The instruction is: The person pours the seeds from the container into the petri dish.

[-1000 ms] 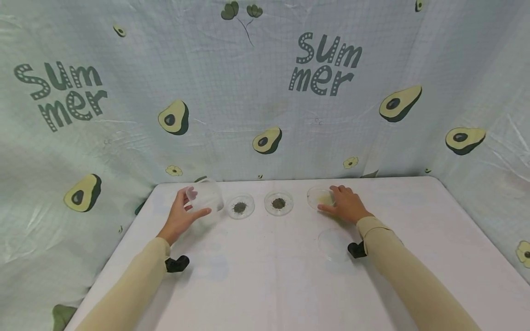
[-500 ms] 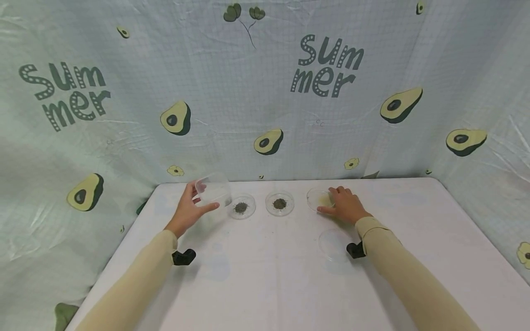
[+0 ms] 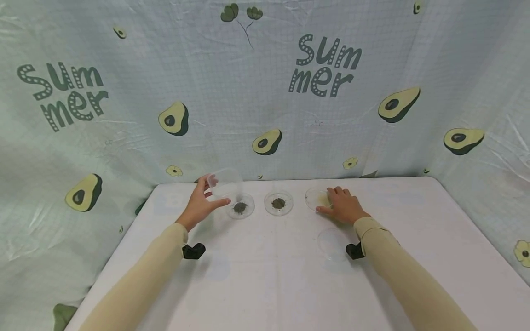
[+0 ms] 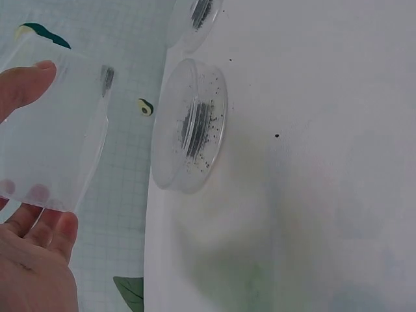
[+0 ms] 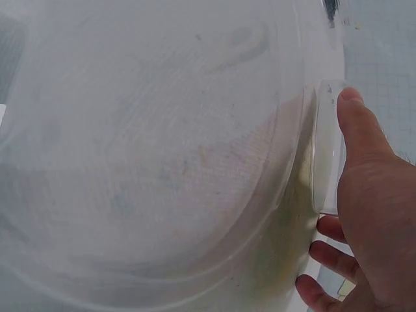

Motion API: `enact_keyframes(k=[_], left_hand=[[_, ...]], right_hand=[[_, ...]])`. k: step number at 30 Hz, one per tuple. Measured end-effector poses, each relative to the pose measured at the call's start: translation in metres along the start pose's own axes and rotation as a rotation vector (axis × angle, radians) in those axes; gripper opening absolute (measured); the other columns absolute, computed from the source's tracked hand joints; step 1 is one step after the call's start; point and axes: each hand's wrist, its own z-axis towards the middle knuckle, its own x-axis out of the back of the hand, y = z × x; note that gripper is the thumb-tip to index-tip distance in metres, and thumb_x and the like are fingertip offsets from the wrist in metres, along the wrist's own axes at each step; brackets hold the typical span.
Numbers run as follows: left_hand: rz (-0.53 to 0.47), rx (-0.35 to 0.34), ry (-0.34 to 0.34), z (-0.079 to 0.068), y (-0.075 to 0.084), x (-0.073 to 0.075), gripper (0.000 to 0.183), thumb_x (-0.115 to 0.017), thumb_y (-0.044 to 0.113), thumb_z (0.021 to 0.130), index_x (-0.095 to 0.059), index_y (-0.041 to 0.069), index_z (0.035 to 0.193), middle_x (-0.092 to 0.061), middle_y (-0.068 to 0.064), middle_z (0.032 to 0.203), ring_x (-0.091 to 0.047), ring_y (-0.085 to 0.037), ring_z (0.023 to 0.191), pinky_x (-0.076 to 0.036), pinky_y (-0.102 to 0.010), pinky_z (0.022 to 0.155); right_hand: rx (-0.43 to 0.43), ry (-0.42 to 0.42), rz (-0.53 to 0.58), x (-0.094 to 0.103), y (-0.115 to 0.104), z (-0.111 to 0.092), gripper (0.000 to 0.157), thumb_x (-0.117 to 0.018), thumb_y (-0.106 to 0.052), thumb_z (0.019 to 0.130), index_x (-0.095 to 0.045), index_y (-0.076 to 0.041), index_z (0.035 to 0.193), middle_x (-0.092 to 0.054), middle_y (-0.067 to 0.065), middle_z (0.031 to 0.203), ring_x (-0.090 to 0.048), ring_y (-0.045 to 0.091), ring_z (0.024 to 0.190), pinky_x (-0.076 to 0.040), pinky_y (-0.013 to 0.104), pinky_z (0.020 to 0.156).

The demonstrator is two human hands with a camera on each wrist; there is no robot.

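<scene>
My left hand [image 3: 198,206] holds a clear plastic tub [image 3: 227,184] from its left side, thumb on one side and fingers on the other. The tub is raised and tilted, overlapping the left petri dish [image 3: 241,217] in the head view. A dark smudge shows near the tub's edge in the left wrist view. That dish holds dark, crumbly flakes [image 3: 239,208], as does the middle petri dish [image 3: 279,214]. My right hand [image 3: 345,206] grips the right-hand petri dish [image 3: 311,201] by its edge, thumb and fingers spread round it. A yellowish patch shows in that dish.
A clear round lid or dish [image 3: 330,243] lies on the white table [image 3: 273,285] before my right hand; a clear round piece [image 5: 162,130] fills much of the right wrist view. A few dark specks [image 4: 277,136] dot the table. A patterned cloth [image 3: 223,92] stands behind.
My left hand has carried the tub to the right and slightly up, from beside the left petri dish to overlapping it. The right hand has stayed at its dish.
</scene>
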Motion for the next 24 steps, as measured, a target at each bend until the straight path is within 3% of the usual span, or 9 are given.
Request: enact_keyframes(k=[24], left_hand=[[-0.008,-0.035,-0.059,0.018,0.032,-0.05,0.095,-0.081,0.032,0.078,-0.021,0.022,0.15,-0.033,-0.007,0.154,-0.037,-0.035,0.14,-0.037,-0.051,0.111]], right_hand=[[0.016,0.012,0.0,-0.002,0.002,-0.004,0.084,-0.057,-0.06,0.089,-0.037,0.001,0.144,-0.043,0.027,0.14,-0.041,0.044,0.128,-0.039,0.066,0.099]])
